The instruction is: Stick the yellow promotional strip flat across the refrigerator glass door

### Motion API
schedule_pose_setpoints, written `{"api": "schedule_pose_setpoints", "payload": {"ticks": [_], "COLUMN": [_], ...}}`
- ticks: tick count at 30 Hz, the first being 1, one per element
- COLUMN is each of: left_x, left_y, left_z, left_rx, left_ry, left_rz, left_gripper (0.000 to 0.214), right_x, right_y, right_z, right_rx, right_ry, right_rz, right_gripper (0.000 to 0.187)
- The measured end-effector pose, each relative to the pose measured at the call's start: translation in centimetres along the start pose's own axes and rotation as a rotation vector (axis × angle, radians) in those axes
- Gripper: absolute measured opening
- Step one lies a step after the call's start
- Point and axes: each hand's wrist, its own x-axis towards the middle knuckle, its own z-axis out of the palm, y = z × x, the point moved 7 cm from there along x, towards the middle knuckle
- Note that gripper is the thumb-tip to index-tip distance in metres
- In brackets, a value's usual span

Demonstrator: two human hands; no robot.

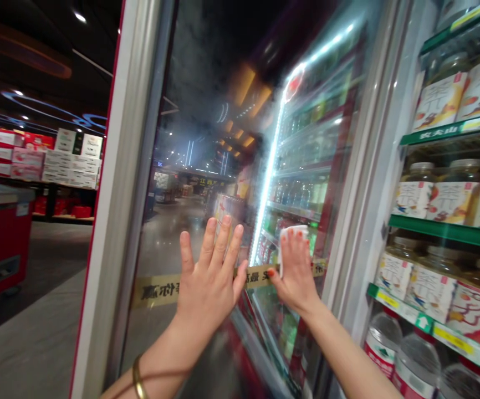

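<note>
The inside of an open glass cooler door point(185, 166) stands before me. My left hand point(207, 285) lies against the glass with its fingers spread and holds nothing; a gold bangle point(138, 378) circles that wrist. Farther right, my right hand point(299, 277) presses a folded white cloth point(302, 228) to the pane. Most of the cloth is hidden behind the fingers, and whether it is paper or fabric I cannot tell. A gold strip with dark lettering point(157, 289) runs across the glass at hand height. Fogging blurs part of the pane higher up, amid reflections.
Cooler shelves on the right hold labelled drink bottles point(414, 191) and larger red-banded water bottles point(417, 360). The door's metal frame point(119, 183) rises at left. Beyond it are a red chest freezer point(1, 244) and stacked boxes point(71, 160).
</note>
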Motion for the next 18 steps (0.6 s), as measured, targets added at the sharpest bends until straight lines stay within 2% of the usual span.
{"api": "schedule_pose_setpoints", "payload": {"ticks": [3,5,6,8,10,11,12,15,16,18], "left_x": [0.0,0.0,0.0,0.0,0.0,0.0,0.0,0.0,0.0,0.1], "left_y": [-0.2,-0.1,-0.1,0.0,0.0,0.0,0.0,0.1,0.1,0.2], "left_z": [0.1,0.1,0.1,0.0,-0.1,-0.1,-0.1,0.1,0.1,0.1], "left_rx": [-0.013,-0.012,-0.009,-0.005,-0.006,-0.008,-0.011,-0.009,-0.005,0.005], "left_ry": [0.006,0.013,0.014,0.016,0.014,0.012,0.01,0.001,0.001,0.004], "left_rz": [0.0,-0.001,-0.004,-0.009,-0.015,-0.017,-0.019,-0.019,-0.017,-0.016], "left_gripper": [0.08,0.08,0.08,0.078,0.077,0.077,0.078,0.078,0.078,0.076], "right_x": [2.2,4.1,4.7,4.7,3.3,2.5,2.2,3.2,4.0,5.6], "right_y": [6.8,7.6,6.7,2.9,-0.4,-0.6,0.3,6.9,8.3,8.2], "right_z": [-1.5,-2.0,-1.8,-0.8,0.1,0.2,-0.1,-1.9,-2.4,-2.7], "right_rx": [-0.01,-0.02,-0.02,-0.021,-0.024,-0.023,-0.02,-0.001,0.001,0.004], "right_ry": [0.113,0.15,0.137,0.06,-0.024,-0.039,-0.03,0.076,0.11,0.134], "right_rz": [0.348,0.4,0.369,0.174,-0.08,-0.125,-0.088,0.282,0.363,0.374], "right_gripper": [0.076,0.074,0.075,0.081,0.086,0.086,0.085,0.078,0.078,0.078]}}
